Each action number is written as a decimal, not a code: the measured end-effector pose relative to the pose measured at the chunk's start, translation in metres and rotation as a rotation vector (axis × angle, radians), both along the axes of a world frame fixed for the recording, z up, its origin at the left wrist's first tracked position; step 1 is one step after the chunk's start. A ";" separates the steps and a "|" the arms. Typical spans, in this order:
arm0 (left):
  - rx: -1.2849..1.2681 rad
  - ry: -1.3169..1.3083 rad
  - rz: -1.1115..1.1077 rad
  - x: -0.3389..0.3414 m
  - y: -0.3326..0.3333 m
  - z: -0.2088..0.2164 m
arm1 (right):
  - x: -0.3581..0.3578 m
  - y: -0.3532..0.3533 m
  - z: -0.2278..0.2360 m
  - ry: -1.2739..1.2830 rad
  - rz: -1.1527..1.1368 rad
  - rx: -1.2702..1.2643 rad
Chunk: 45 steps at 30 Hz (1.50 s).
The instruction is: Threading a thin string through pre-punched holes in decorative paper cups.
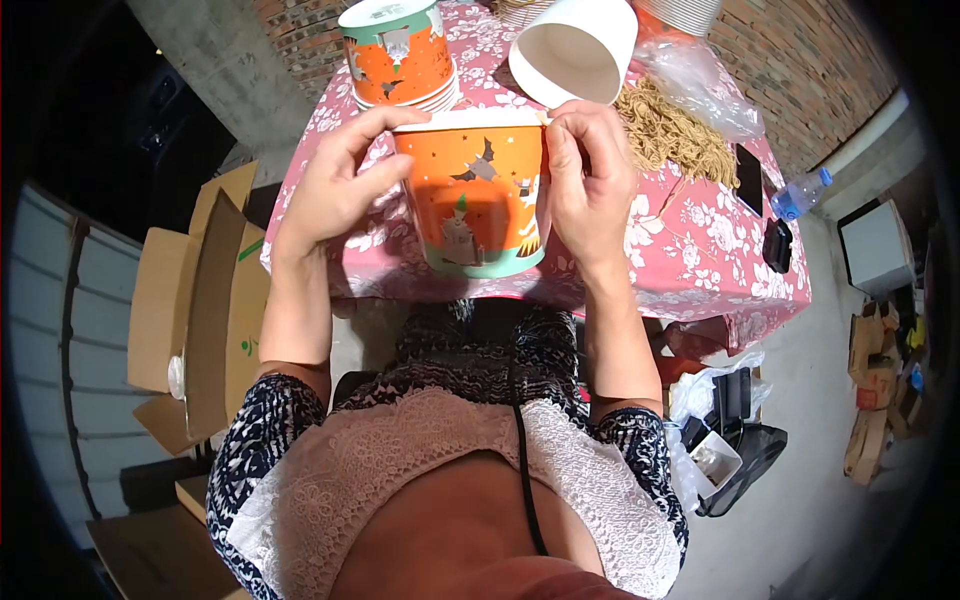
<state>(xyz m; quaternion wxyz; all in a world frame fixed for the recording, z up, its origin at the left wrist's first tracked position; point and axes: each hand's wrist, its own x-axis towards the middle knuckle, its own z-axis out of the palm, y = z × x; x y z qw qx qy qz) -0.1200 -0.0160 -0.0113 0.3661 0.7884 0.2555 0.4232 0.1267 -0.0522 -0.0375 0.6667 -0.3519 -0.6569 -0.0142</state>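
Between my two hands, an orange paper bucket (pixel 475 205) with a green base, a white rim and printed bats and stars stands upright at the near edge of the table. My left hand (pixel 335 185) grips its left side, fingers over the rim and thumb against the wall. At the right end of the rim my right hand (pixel 592 170) is closed in a pinch; any small thing between those fingertips is hidden. Beyond the bucket is a stack of similar buckets (pixel 400 60). A white bucket (pixel 580 60) lies tipped on its side, next to a heap of tan cords (pixel 675 135).
A pink floral cloth (pixel 690 265) covers the table. Clear plastic wrap (pixel 690 80), a black phone (pixel 748 180), a water bottle (pixel 802 195) and a small black case (pixel 777 245) lie toward its right. Cardboard boxes (pixel 160 310) stand left; bags (pixel 745 455) sit on the floor right.
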 end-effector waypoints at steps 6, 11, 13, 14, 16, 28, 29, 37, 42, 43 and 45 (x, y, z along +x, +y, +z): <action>0.327 0.135 0.265 0.042 -0.036 0.016 | -0.019 -0.020 0.000 -0.108 -0.170 0.094; 0.374 0.133 0.200 0.055 -0.034 0.013 | -0.011 -0.031 -0.004 -0.170 -0.291 0.147; 0.408 0.114 0.178 0.064 -0.034 0.009 | -0.006 -0.032 -0.008 -0.181 -0.325 0.164; 0.429 0.127 0.207 0.068 -0.035 0.008 | -0.005 -0.033 -0.011 -0.179 -0.333 0.164; 0.452 0.145 0.229 0.076 -0.034 0.003 | -0.002 -0.034 -0.018 -0.152 -0.343 0.164; 0.494 0.118 0.300 0.090 -0.029 -0.043 | -0.003 -0.047 -0.044 -0.110 -0.282 0.014; 0.503 0.099 0.303 0.090 -0.030 -0.047 | -0.004 -0.047 -0.046 -0.125 -0.279 0.002; 0.554 0.083 0.227 0.080 -0.025 -0.045 | -0.002 -0.043 -0.046 -0.112 -0.263 -0.025; 0.520 0.056 0.188 0.081 -0.023 -0.046 | -0.003 -0.041 -0.045 -0.079 -0.273 -0.027; 0.518 0.054 0.187 0.082 -0.023 -0.047 | -0.004 -0.040 -0.045 -0.085 -0.283 -0.015; 0.506 0.044 0.202 0.083 -0.025 -0.048 | -0.005 -0.040 -0.045 -0.084 -0.291 -0.014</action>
